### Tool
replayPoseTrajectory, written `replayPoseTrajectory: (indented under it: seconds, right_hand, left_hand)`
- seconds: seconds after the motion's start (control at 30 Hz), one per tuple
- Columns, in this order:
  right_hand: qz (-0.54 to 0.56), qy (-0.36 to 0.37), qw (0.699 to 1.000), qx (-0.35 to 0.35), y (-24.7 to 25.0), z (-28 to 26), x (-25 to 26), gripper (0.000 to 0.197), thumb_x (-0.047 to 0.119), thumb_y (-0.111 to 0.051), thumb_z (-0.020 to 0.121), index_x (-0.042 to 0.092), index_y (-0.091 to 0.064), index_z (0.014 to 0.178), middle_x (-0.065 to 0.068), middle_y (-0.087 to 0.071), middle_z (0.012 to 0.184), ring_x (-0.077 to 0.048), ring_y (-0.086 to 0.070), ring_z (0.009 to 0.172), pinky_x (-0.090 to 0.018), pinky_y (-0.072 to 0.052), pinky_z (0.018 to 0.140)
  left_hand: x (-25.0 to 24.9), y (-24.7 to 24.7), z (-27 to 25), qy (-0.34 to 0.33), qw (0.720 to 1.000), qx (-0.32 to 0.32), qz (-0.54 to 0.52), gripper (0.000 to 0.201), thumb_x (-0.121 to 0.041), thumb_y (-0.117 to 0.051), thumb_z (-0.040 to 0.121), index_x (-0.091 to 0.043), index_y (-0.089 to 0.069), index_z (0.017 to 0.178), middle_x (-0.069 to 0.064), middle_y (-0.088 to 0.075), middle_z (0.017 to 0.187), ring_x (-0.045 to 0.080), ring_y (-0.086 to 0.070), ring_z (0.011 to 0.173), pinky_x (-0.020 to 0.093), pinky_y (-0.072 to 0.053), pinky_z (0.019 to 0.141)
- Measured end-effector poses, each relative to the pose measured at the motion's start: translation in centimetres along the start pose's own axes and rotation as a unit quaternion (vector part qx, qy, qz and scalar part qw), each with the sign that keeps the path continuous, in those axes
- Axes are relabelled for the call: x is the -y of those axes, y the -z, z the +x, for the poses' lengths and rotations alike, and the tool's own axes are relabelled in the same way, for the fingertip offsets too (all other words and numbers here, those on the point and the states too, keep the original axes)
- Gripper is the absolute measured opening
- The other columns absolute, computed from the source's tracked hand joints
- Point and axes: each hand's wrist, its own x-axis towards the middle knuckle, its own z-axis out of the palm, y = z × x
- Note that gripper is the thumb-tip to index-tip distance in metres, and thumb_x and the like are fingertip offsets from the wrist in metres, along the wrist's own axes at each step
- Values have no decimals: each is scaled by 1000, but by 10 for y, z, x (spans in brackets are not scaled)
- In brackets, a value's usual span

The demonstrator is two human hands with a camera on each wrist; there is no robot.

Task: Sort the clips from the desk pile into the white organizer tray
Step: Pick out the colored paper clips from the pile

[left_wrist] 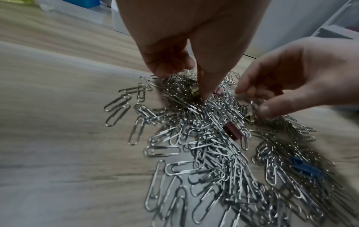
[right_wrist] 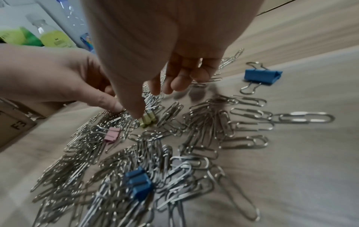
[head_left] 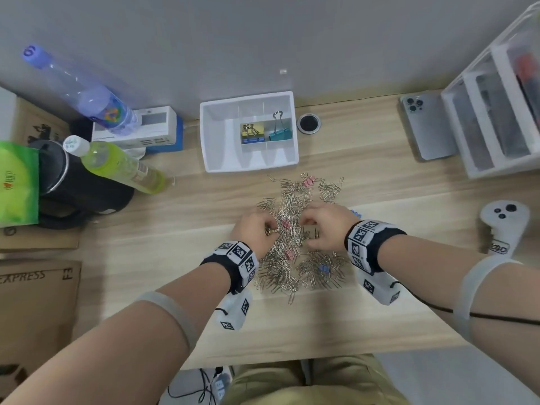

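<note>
A spread pile of silver paper clips [head_left: 292, 252] lies on the wooden desk, with small pink [head_left: 289, 254], blue [head_left: 324, 268] and gold binder clips mixed in. The white organizer tray [head_left: 222, 159] stands behind it, holding gold and blue binder clips [head_left: 252, 133] in one compartment and a teal one [head_left: 280, 133] in the neighbouring one. My left hand [head_left: 270, 229] is down in the pile, thumb and finger closed on a gold binder clip [left_wrist: 194, 92]. My right hand [right_wrist: 147, 101] hovers beside it with loosely curled fingers, its thumb tip touching another gold binder clip [right_wrist: 147, 121].
A larger blue binder clip [right_wrist: 262, 76] lies apart, right of the pile. Bottles [head_left: 122, 168], a black kettle [head_left: 73, 182] and cardboard boxes crowd the left. A phone [head_left: 429, 127], a white drawer unit [head_left: 496, 118] and a white controller [head_left: 502, 226] sit on the right.
</note>
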Motion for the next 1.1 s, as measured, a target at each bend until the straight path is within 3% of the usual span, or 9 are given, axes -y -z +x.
replayPoseTrajectory:
  seconds: [0.23, 0.37, 0.47, 0.6, 0.73, 0.83, 0.93, 1.03, 1.1]
  right_hand:
    - [30, 1, 1000, 7, -11, -5, 2, 11, 40, -70, 83, 29, -68, 83, 11, -57, 97, -10, -56, 94, -37, -53, 85]
    - [134, -32, 990, 11, -2, -11, 2, 13, 31, -68, 85, 23, -69, 75, 5, -64, 118, -16, -57, 117, -33, -44, 100]
    - [274, -136, 952, 27, 7, -13, 2, 20, 31, -65, 90, 16, -71, 81, 10, -64, 113, -9, -62, 88, -30, -47, 84]
    - [476, -227, 845, 87, 20, -16, 2, 19, 19, -57, 96, 6, -70, 99, -2, -54, 62, -7, -46, 41, -22, -33, 44]
    - [583, -251, 762, 132, 23, -19, 3, 19, 14, -49, 99, 3, -63, 106, -5, -62, 70, -12, -52, 47, -24, -35, 46]
    - [593, -258, 752, 130, 20, -18, 2, 16, 15, -47, 99, 6, -60, 98, -7, -65, 76, -14, -54, 51, -25, -36, 48]
    - [584, -269, 757, 119, 19, -15, 0, 14, 14, -48, 99, 5, -59, 99, -7, -66, 73, -15, -54, 51, -25, -36, 46]
    - [557, -262, 777, 132, 20, -13, -1, 16, 16, -49, 98, 4, -59, 100, -6, -66, 75, -13, -54, 53, -23, -38, 45]
    - [542, -253, 789, 137, 21, -12, -2, 21, 18, -52, 99, 2, -62, 107, -5, -66, 76, -12, -54, 54, -22, -39, 46]
  left_hand:
    - [0, 4, -10, 17, 997, -33, -60, 14, -26, -79, 74, -20, -68, 68, -6, -55, 93, 8, -54, 83, 23, -46, 76]
    - [0, 13, -17, 52, 983, -1, -177, 18, -27, -76, 80, -14, -66, 71, -8, -59, 66, 6, -52, 55, 18, -44, 53]
    - [0, 18, -15, 109, 956, 48, -270, 24, -26, -74, 85, -4, -66, 81, 2, -63, 65, 12, -55, 54, 26, -52, 57]
    - [-1, 21, -9, 200, 873, 139, -423, 16, -16, -70, 88, -2, -63, 92, 20, -73, 98, 19, -64, 66, 30, -55, 65]
    - [-12, 30, -10, 245, 772, 180, -558, 18, -11, -55, 96, -2, -52, 111, 24, -68, 115, 30, -66, 89, 34, -56, 73]
    - [-8, 35, -8, 305, 674, 224, -634, 36, -15, -49, 97, -2, -41, 130, 28, -63, 124, 34, -67, 96, 35, -58, 72]
    - [-2, 36, -6, 338, 614, 270, -661, 37, -21, -44, 99, -13, -32, 133, 28, -63, 123, 39, -68, 102, 40, -59, 69]
    - [-4, 33, -4, 346, 600, 302, -655, 31, -23, -44, 99, -29, -30, 126, 27, -66, 111, 39, -68, 97, 41, -59, 69]
    - [-9, 31, -5, 325, 623, 328, -632, 30, -20, -49, 98, -22, -34, 124, 21, -67, 98, 29, -68, 80, 34, -59, 65]
